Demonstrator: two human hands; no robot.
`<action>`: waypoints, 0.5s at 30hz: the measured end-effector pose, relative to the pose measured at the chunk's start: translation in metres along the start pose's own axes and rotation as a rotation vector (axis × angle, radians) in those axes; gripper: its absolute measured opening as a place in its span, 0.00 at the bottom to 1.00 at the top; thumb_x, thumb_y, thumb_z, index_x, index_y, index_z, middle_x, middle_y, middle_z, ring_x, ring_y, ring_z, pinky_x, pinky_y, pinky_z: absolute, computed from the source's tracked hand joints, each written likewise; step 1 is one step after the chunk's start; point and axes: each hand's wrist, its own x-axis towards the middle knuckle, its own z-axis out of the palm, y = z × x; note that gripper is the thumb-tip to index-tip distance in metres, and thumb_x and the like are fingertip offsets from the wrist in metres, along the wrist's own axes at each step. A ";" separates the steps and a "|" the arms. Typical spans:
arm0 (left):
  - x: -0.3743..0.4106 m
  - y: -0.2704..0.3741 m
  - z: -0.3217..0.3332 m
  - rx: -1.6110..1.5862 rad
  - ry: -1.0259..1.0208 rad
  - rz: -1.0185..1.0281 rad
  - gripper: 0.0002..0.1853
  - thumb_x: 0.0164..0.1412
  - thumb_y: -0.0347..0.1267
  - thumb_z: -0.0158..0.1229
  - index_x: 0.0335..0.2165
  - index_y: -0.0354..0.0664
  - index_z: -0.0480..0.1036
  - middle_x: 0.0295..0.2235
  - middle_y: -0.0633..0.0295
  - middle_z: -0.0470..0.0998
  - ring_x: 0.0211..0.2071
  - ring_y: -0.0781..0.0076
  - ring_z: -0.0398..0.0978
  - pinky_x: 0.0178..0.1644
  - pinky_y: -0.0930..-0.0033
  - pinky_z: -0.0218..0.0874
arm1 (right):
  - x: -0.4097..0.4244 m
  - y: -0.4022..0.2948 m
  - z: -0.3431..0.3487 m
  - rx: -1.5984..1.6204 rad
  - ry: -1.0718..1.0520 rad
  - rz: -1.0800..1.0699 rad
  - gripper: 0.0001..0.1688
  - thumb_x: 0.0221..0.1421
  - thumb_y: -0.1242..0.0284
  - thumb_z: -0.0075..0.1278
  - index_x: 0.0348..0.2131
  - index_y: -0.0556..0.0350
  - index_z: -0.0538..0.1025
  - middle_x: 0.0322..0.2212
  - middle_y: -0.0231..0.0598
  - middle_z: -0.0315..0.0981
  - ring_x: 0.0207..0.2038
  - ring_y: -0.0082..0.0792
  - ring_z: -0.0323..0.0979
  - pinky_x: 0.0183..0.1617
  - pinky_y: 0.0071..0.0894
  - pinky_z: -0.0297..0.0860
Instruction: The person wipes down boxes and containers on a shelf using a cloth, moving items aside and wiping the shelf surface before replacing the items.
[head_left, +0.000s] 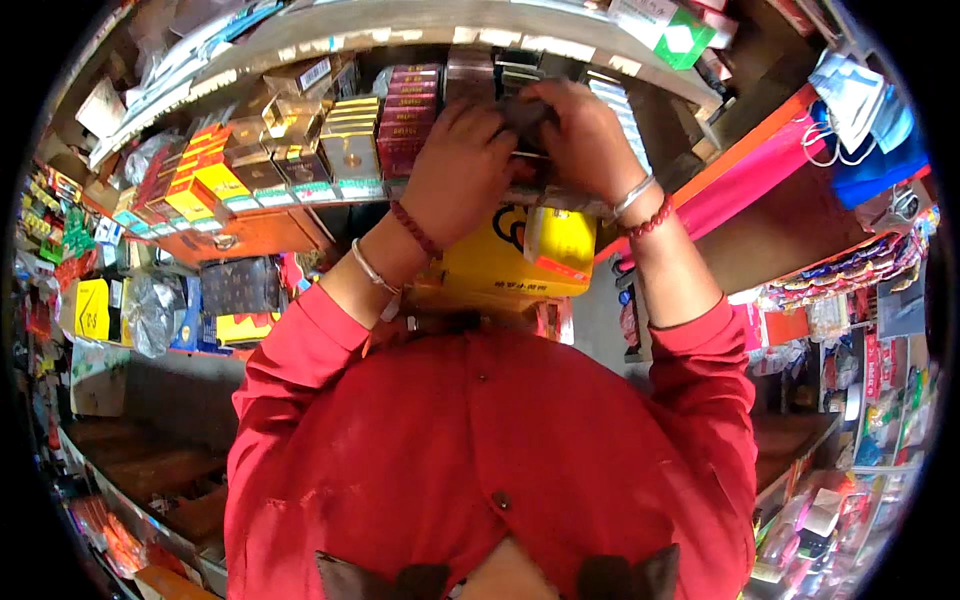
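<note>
My left hand (469, 169) and my right hand (589, 135) meet over a shelf of cigarette packs. Between their fingers is a small dark pack (531, 120), blurred and partly covered. My right fingers curl over its top and side, while my left fingertips press at its left side. Just left of my left hand stands a row of dark red packs (409, 112). A brown stack (470, 75) and some dark packs (519, 69) stand behind my hands. Below them sits a yellow carton (480, 262) with a smaller yellow box (561, 236) on it.
Grey-and-gold packs (351, 139) and yellow-and-red packs (206, 176) line the shelf to the left. A shelf board (420, 37) overhangs the row. Face masks (851, 97) hang at the right, near an orange edge (739, 161). A black patterned box (240, 285) lies lower left.
</note>
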 end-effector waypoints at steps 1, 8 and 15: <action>-0.001 0.001 0.002 -0.003 0.008 0.007 0.14 0.50 0.32 0.63 0.37 0.38 0.75 0.42 0.53 0.75 0.49 0.52 0.70 0.58 0.51 0.59 | 0.004 0.008 0.001 -0.028 -0.006 0.010 0.19 0.48 0.81 0.48 0.42 0.57 0.78 0.38 0.56 0.77 0.44 0.58 0.74 0.50 0.50 0.70; 0.003 -0.002 0.001 -0.093 0.018 -0.031 0.13 0.56 0.32 0.60 0.40 0.37 0.74 0.43 0.50 0.76 0.47 0.48 0.73 0.53 0.52 0.63 | 0.030 0.054 -0.010 -0.181 -0.162 0.169 0.27 0.53 0.74 0.52 0.54 0.57 0.73 0.46 0.61 0.74 0.50 0.59 0.72 0.55 0.46 0.69; 0.061 -0.040 0.010 0.155 -0.213 -0.135 0.12 0.61 0.29 0.49 0.39 0.37 0.76 0.40 0.47 0.79 0.44 0.46 0.77 0.50 0.49 0.68 | 0.053 0.093 0.005 -0.403 -0.374 0.387 0.22 0.54 0.69 0.47 0.45 0.65 0.77 0.45 0.63 0.75 0.49 0.59 0.74 0.55 0.48 0.68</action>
